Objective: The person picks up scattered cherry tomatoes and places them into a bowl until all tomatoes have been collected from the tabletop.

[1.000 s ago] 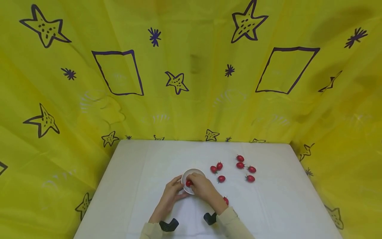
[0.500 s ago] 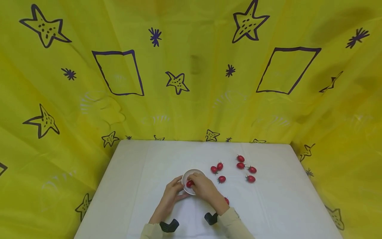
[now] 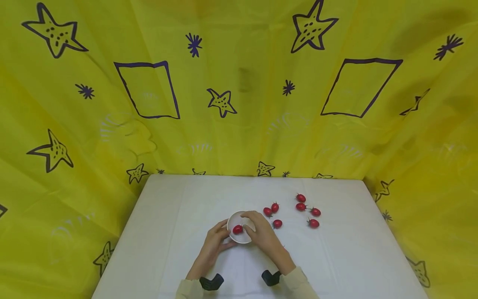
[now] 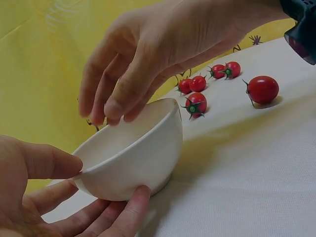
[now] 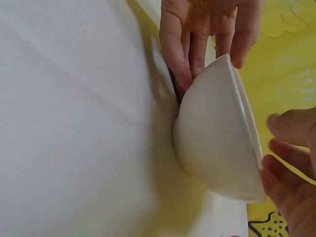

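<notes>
Bowl point(image 4: 140, 160) is around the middle of the worktop point(image 3: 175, 232), well short of the yellow curtain point(image 3: 242, 145) lining the far edge, with a wide stretch of white cloth between it and the left edge. The left hand point(image 3: 215, 241) has it pinched, thumb at the rim and fingers tucked against the underside, so that side's pretty much blocked. The right hand point(image 3: 261, 232) hangs over the opposite rim, fingers loosely bent, thumb spread apart from them, holding nothing. One red tomato point(image 3: 237, 229) lies inside the bowl. Off to the right it's more crowded: a single loose tomato point(image 3: 277, 224) just beside the right hand, a pair point(image 3: 267, 211) behind that, then a cluster of four point(image 3: 313, 223) farther over, with more cloth running to the right edge.
</notes>
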Available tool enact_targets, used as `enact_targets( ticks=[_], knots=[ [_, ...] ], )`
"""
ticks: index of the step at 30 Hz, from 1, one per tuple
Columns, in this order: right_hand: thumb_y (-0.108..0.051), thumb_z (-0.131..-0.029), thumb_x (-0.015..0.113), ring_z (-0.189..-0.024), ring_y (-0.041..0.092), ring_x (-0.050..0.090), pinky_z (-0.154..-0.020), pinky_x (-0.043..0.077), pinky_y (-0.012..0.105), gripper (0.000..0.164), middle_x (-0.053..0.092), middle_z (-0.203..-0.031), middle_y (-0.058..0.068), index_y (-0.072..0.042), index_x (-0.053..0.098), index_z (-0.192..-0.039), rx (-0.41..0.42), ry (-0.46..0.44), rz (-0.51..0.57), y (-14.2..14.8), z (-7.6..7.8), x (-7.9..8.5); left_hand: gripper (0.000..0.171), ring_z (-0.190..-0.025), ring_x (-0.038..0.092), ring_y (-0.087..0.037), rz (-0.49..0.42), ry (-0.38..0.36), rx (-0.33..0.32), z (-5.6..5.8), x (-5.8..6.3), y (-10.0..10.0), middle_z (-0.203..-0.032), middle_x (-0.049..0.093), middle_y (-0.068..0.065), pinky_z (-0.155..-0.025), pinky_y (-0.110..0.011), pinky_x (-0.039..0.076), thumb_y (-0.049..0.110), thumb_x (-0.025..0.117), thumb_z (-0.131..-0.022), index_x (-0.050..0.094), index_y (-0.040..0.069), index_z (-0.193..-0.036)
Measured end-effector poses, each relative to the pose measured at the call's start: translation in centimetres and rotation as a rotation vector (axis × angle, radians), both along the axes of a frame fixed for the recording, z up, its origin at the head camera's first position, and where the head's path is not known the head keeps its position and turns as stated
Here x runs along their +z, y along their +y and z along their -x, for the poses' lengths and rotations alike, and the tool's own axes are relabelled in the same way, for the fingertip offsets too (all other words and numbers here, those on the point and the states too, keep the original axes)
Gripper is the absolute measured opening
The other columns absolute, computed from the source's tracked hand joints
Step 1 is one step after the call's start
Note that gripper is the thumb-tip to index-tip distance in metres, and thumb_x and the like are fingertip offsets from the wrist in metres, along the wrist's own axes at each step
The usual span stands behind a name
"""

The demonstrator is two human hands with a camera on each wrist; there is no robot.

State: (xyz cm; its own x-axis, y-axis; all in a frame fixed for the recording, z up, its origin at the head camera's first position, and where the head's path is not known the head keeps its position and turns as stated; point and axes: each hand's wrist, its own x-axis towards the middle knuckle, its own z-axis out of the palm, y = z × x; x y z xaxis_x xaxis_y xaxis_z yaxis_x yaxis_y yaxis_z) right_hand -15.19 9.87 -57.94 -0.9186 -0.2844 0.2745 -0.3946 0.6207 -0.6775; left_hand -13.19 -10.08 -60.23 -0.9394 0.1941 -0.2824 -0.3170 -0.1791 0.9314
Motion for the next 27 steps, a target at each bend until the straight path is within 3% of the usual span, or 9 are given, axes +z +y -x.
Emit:
enact_targets(
  ticks=[12,19,27],
  knots=[
    [-0.005,-0.091,0.078,-0.112,0.03,0.069,-0.096,0.064,0.048,0.042,0.069,-0.13,0.012,-0.007,0.066,-0.132,-0.168,0.123,0.1,2.1,-0.3,-0.9,0.056,-0.133,0.059,-0.037,0.016,-0.015,0.022,-0.2,0.3,0.1,-0.158,0.042,-0.035,-0.102,-0.052,0.063,0.009,0.054,-0.104,0.039,-0.007,-0.155],
    [-0.001,-0.087,0.082,-0.117,0.029,0.067,-0.098,0.063,0.049,0.047,0.069,-0.13,0.013,-0.005,0.067,-0.131,-0.273,0.206,0.1,3.4,-0.2,-1.8,0.055,-0.137,0.055,-0.041,0.025,-0.018,0.017,-0.2,0.3,0.2,-0.161,0.037,-0.035,-0.103,-0.053,0.062,0.008,0.052,-0.104,0.04,-0.005,-0.156],
    [-0.001,-0.087,0.081,-0.114,0.029,0.065,-0.095,0.063,0.05,0.046,0.07,-0.129,0.013,-0.002,0.067,-0.131,-0.345,0.169,0.129,4.9,-0.2,-2.6,0.054,-0.135,0.057,-0.039,0.045,-0.021,0.012,-0.1,0.1,0.2,-0.161,0.038,-0.034,-0.103,-0.052,0.062,0.011,0.052,-0.105,0.04,-0.003,-0.156]
  ],
)
